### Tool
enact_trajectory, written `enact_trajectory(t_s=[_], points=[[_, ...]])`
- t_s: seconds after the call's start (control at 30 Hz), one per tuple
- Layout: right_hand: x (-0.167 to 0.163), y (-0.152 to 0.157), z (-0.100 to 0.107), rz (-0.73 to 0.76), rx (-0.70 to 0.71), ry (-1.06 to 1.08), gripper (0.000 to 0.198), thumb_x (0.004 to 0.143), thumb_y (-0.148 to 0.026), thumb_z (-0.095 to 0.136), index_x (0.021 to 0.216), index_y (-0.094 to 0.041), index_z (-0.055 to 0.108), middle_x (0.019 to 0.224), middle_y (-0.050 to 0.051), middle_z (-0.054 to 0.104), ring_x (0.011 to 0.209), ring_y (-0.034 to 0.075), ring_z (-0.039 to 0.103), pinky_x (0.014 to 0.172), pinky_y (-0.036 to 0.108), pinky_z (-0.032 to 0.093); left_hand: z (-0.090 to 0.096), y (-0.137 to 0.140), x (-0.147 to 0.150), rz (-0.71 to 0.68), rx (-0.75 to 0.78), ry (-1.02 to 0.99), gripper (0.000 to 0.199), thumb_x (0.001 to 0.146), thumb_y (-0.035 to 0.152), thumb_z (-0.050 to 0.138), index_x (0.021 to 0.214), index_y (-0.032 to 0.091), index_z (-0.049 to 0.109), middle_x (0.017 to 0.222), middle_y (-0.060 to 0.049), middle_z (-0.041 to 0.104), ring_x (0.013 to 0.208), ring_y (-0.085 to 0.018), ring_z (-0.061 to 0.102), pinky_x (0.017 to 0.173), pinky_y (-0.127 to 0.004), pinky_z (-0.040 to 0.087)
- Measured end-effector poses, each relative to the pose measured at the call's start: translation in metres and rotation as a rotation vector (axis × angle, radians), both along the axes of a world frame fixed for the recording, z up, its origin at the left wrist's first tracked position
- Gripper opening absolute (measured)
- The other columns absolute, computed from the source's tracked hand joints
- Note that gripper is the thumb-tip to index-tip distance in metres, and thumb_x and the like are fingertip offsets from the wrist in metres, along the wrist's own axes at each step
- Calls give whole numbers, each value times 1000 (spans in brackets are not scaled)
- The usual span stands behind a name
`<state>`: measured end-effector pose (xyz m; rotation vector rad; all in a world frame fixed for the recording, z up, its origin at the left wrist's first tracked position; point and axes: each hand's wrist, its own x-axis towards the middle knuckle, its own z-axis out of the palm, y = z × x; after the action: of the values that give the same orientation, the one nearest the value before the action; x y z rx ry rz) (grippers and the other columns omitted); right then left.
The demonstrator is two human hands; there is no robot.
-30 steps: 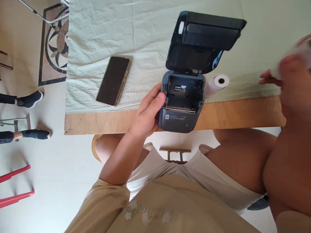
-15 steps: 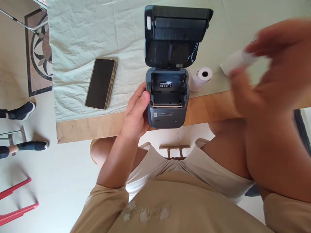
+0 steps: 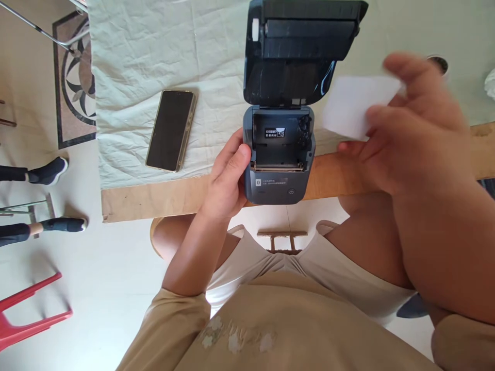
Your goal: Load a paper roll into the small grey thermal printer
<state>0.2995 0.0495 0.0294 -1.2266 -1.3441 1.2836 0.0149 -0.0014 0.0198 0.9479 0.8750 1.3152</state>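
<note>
My left hand [image 3: 228, 178] grips the left side of a dark grey label printer [image 3: 274, 183], thumb on its edge. The printer's black lid [image 3: 290, 77] is swung up and back, so the bare roll bay with a small printed sticker shows. To the right of the printer, my right hand [image 3: 410, 113] holds a piece of white paper [image 3: 356, 105] by its right end, between thumb and fingers. The paper is blurred; whether it is flat or rolled I cannot tell.
A black-screened phone [image 3: 170, 131] lies on the pale cloth [image 3: 127, 67] at left. A dark round thing [image 3: 439, 63] sits behind my right hand. The table's wooden edge [image 3: 154, 201] runs in front. On the floor are a red stool [image 3: 34, 322] and another person's feet [image 3: 64, 224].
My right hand has moved left with the white paper, closer to the printer. The white roll that stood beside the printer is now out of sight. The whole view has shifted slightly.
</note>
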Motion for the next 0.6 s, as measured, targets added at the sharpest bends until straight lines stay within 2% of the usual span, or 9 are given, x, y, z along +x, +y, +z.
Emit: enact_trajectory(t_s=[0.07, 0.1, 0.2, 0.33, 0.43, 0.5, 0.6], points=[[1, -1, 3, 10, -197, 163, 48, 91, -54, 94, 133, -40, 74, 124, 3, 68, 101, 19, 74, 76, 40, 72, 0, 0, 0, -1, -1, 2, 40, 110, 66, 73, 124, 31, 90, 129, 0, 91, 173, -31, 59, 140, -48, 58], [-1, -2, 5, 15, -249, 204, 47, 87, -53, 99, 126, -37, 78, 116, 2, 68, 94, 16, 72, 74, 37, 72, -1, 0, 0, -2, 0, 4, 41, 110, 66, 72, 124, 32, 90, 130, 0, 91, 172, -31, 60, 140, -48, 58], [-8, -5, 12, 33, -274, 279, 53, 77, -47, 108, 119, -35, 77, 102, -4, 65, 82, 8, 65, 70, 28, 70, -3, 1, 0, -4, 20, 16, 42, 109, 68, 73, 126, 32, 89, 132, 0, 90, 172, -32, 60, 138, -47, 60], [-11, -4, 18, 52, -405, 348, 64, 75, -36, 109, 126, -36, 70, 107, -6, 70, 88, 10, 72, 67, 24, 70, -7, 0, 0, 12, 37, 19, 49, 110, 73, 68, 127, 31, 88, 131, -2, 90, 171, -33, 61, 135, -46, 62], [-11, -2, 18, 26, -505, 417, 65, 72, -42, 109, 124, -32, 70, 118, 0, 77, 96, 16, 78, 66, 27, 72, -9, 0, 0, 36, 25, 20, 52, 112, 73, 63, 126, 30, 88, 133, -3, 89, 169, -32, 63, 136, -45, 61], [-14, -4, 18, 4, -525, 452, 63, 70, -44, 109, 117, -27, 71, 115, 3, 77, 97, 16, 79, 64, 24, 69, -8, 1, 0, 47, 11, 41, 56, 111, 77, 63, 128, 30, 87, 134, -4, 89, 168, -32, 63, 135, -45, 61], [-23, -9, 20, -21, -465, 442, 59, 71, -30, 106, 116, -26, 69, 97, -1, 72, 89, 13, 76, 60, 19, 63, -6, 1, 0, 39, -6, 62, 60, 110, 80, 62, 129, 29, 86, 134, -5, 88, 169, -33, 63, 134, -45, 62]])
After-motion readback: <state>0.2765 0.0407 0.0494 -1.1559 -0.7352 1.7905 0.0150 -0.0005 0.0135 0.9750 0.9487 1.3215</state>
